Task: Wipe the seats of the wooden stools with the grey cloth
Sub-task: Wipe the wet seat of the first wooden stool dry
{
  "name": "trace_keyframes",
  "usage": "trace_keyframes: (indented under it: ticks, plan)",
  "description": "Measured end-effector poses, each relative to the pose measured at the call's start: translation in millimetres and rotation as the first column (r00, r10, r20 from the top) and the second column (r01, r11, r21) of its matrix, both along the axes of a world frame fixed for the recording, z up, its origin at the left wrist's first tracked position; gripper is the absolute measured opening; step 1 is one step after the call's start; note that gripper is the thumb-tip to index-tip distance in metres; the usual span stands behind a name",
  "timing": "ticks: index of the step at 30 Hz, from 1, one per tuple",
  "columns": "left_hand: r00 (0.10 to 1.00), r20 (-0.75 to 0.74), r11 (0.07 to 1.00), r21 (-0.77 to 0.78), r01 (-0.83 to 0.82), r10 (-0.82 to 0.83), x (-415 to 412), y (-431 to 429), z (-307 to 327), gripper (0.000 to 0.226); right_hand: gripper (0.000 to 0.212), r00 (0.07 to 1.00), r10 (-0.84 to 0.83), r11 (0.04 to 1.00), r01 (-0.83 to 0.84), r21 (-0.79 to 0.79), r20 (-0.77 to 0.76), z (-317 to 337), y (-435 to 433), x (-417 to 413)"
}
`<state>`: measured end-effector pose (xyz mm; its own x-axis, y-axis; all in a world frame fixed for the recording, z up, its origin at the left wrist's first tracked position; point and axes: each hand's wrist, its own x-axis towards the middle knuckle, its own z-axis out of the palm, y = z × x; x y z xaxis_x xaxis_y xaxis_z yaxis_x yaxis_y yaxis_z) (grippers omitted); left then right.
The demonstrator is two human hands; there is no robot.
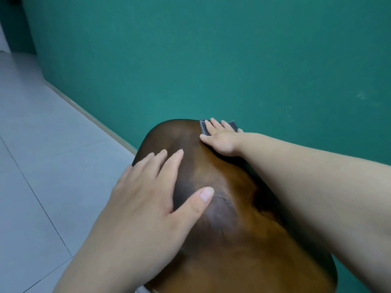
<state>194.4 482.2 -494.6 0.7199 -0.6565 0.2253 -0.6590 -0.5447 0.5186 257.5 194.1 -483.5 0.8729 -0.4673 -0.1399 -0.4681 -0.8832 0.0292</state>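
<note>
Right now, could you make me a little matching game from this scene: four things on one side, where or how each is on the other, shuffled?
1 left hand
2 right hand
3 grey cloth
4 wall

A teal, behind everything
B resting flat on the bare stool seat
C trapped under a hand at the far edge
D pressing the cloth down

Pairs: 1-B, 2-D, 3-C, 4-A

The left hand (148, 187) and right hand (220, 140) are bare. The left forearm (105, 250) and right forearm (317, 187) are bare too, right to the near frame edge. The fingers (171, 166) have short, rounded nails; the left thumb (196, 204) has a nail with a pale tip.
</note>
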Motion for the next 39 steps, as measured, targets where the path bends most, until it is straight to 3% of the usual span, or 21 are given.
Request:
trace_keyframes:
  ticks: [6,12,18,21,23,29,34,39]
  plan:
    - [0.998,0.051,0.987,0.159,-0.033,0.025,-4,-3,3,0.106,0.089,0.971,0.217,0.976,-0.214,0.033,-0.103,4,43,-28]
    - [0.994,0.103,0.931,0.36,-0.062,0.027,-5,-9,3,0.102,0.073,0.94,0.325,0.944,-0.317,0.09,-0.1,7,77,-83]
    - [0.988,0.156,0.873,0.481,-0.079,0.004,-5,-13,2,0.121,0.067,0.913,0.393,0.916,-0.378,0.131,-0.111,13,105,-149]
    - [0.99,0.144,0.857,0.509,-0.079,0.006,-6,-13,4,0.104,0.064,0.913,0.398,0.907,-0.377,0.187,-0.093,15,115,-181]
    - [0.988,0.154,0.848,0.523,-0.085,0.004,-8,-14,7,0.09,0.063,0.908,0.405,0.905,-0.381,0.19,-0.111,17,119,-200]
    - [0.981,0.194,0.851,0.515,-0.102,0.001,-12,-14,10,0.091,0.06,0.903,0.409,0.901,-0.378,0.212,-0.13,28,122,-252]
    - [0.89,0.435,0.88,0.465,-0.095,-0.134,-24,-14,20,0.081,0.06,0.928,0.364,0.912,-0.338,0.23,-0.079,31,121,-282]
    - [0.973,0.23,0.934,0.348,-0.085,0.003,-42,-48,28,0.083,0.056,0.921,0.378,0.911,-0.353,0.213,-0.092,29,118,-283]
